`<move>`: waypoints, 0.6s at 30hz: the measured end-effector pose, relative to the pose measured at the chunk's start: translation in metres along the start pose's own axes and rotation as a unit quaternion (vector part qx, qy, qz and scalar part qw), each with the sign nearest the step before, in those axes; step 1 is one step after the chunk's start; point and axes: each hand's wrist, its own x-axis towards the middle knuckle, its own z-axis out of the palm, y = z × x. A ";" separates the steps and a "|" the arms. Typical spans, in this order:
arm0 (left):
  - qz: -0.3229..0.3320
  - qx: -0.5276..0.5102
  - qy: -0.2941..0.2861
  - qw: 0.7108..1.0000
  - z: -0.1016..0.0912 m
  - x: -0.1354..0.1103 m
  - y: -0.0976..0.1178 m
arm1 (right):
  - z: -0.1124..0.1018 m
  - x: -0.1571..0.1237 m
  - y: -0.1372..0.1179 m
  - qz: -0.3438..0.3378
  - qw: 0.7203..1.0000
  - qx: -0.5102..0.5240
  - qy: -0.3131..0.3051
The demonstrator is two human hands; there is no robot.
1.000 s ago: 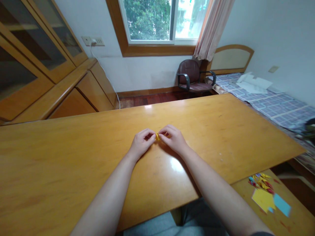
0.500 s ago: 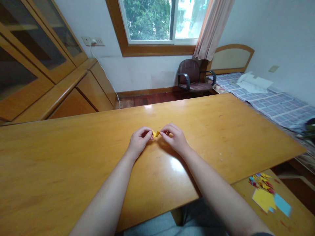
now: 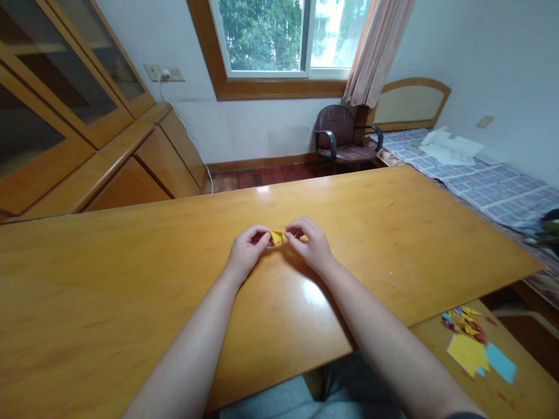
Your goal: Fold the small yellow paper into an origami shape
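A small piece of folded yellow paper [image 3: 276, 236] is held just above the wooden table [image 3: 131, 279], near its middle. My left hand [image 3: 250, 247] pinches the left side of the paper between thumb and fingers. At the paper's right tip, the thumb and forefinger of my right hand [image 3: 311, 244] are closed together. The paper shows a pointed, creased shape, but its finer folds are too small to make out. Both forearms reach in from the near edge of the table.
On a lower surface at the right lie a pile of colourful folded papers [image 3: 465, 325], yellow sheets [image 3: 468, 354] and a light blue sheet [image 3: 501, 364]. Beyond the table stand a brown armchair [image 3: 336, 131] and a bed [image 3: 493, 186]. A wooden cabinet [image 3: 144, 180] fills the left.
The yellow paper has turned a little between my fingers and shows a broader face. My right fingertips have shifted very slightly to the right; my left hand is nearly still.
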 end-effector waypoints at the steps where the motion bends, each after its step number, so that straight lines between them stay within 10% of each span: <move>1: -0.008 -0.007 -0.003 1.000 0.000 0.000 0.000 | 0.001 0.000 0.000 0.008 1.000 0.002 -0.001; 18: -0.063 -0.085 -0.031 0.994 0.002 -0.003 0.010 | 0.004 0.001 0.002 0.117 0.991 0.060 -0.015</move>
